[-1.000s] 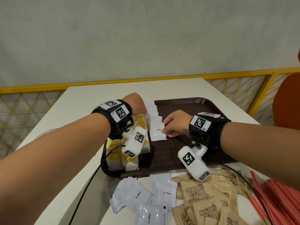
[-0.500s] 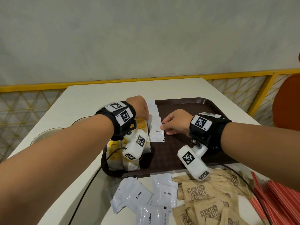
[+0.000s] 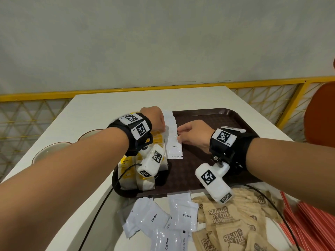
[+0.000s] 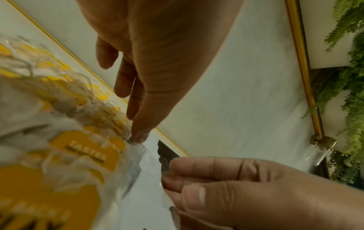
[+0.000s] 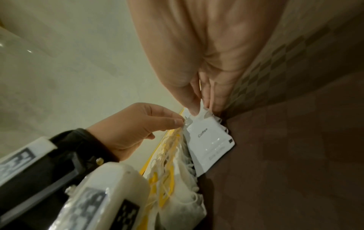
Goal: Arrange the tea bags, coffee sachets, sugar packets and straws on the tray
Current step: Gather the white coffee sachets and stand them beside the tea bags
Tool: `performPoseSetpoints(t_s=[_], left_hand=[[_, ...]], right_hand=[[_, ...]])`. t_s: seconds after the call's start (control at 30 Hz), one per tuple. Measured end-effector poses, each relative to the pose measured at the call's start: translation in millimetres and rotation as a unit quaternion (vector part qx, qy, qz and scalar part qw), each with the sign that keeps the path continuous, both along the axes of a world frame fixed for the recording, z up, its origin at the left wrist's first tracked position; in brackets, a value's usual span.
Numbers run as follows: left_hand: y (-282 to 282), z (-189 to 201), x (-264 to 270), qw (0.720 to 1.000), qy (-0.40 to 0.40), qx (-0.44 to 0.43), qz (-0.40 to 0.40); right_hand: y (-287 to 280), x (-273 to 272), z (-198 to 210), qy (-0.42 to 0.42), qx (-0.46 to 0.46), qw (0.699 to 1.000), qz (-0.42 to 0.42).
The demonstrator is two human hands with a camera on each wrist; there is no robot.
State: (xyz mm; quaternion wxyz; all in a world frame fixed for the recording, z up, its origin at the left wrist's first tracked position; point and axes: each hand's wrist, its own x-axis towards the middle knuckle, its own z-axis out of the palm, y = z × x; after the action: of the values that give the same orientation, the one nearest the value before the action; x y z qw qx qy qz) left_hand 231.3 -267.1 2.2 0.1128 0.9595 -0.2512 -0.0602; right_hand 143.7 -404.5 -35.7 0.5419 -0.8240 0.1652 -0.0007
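A brown tray [image 3: 217, 115] holds a row of yellow-and-white tea bags [image 3: 130, 171] along its left side. Beside them lies an overlapping row of white coffee sachets [image 3: 174, 147]. My left hand [image 3: 163, 128] pinches the top left corner of the front coffee sachet [image 5: 210, 140]. My right hand [image 3: 178, 134] pinches its top right corner between thumb and fingers [image 5: 194, 109]. The left fingertips [image 4: 138, 135] sit right against the tea bags [image 4: 59, 140]. Loose coffee sachets [image 3: 163, 220], brown sugar packets [image 3: 232, 223] and red straws [image 3: 311, 223] lie on the table in front of the tray.
Two bowls [image 3: 50, 151] stand on the white table left of the tray. A black cable [image 3: 101, 205] runs from my left wrist across the table. The right half of the tray is bare. A yellow railing [image 3: 253, 82] runs behind the table, and an orange chair [image 3: 322, 115] stands at the right.
Both hands stay at the top of the sachet row, shifted only slightly. The front sachet now lies straighter in line with the row.
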Motion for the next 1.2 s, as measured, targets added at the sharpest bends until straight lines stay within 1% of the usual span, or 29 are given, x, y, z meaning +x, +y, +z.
performPoseSetpoints(t_s=[0.13,0.23,0.3,0.4,0.57,0.67,0.73,0.87,1.07,1.13,1.2], left_hand=[[1,4,6,1.000,-0.001,-0.009,0.009],[2,8,9,1.000,0.004,-0.002,0.002],[2,10,9,1.000,0.004,0.005,-0.005],[-1,11,10,1.000,0.000,0.003,-0.010],[-3,13,10,0.999,0.008,-0.024,-0.020],[-1,15,9,0.999,0.022,-0.014,-0.041],[0,14,8,0.999,0.018,-0.008,-0.043],[0,12,9,0.999,0.009,-0.005,-0.034],[5,13,11,0.999,0.002,-0.034,-0.012],[7,13,11,0.999,-0.002,-0.042,0.004],[10,13,12,0.999,-0.007,-0.051,0.015]], right_hand=[[-1,-8,6,0.004,-0.084,0.996,0.038],[4,-13,8,0.023,-0.083,0.994,0.070],[7,-14,7,0.020,-0.111,0.990,0.085],[10,-13,6,0.012,-0.151,0.985,0.085],[10,-10,5,0.004,-0.155,0.985,0.078],[7,-8,6,-0.003,-0.164,0.984,0.072],[5,-7,7,-0.005,-0.165,0.984,0.066],[2,-2,5,-0.004,-0.145,0.988,0.053],[0,7,3,-0.023,-0.007,0.999,-0.023],[5,9,5,-0.014,0.017,1.000,-0.019],[9,11,6,-0.010,0.016,1.000,-0.008]])
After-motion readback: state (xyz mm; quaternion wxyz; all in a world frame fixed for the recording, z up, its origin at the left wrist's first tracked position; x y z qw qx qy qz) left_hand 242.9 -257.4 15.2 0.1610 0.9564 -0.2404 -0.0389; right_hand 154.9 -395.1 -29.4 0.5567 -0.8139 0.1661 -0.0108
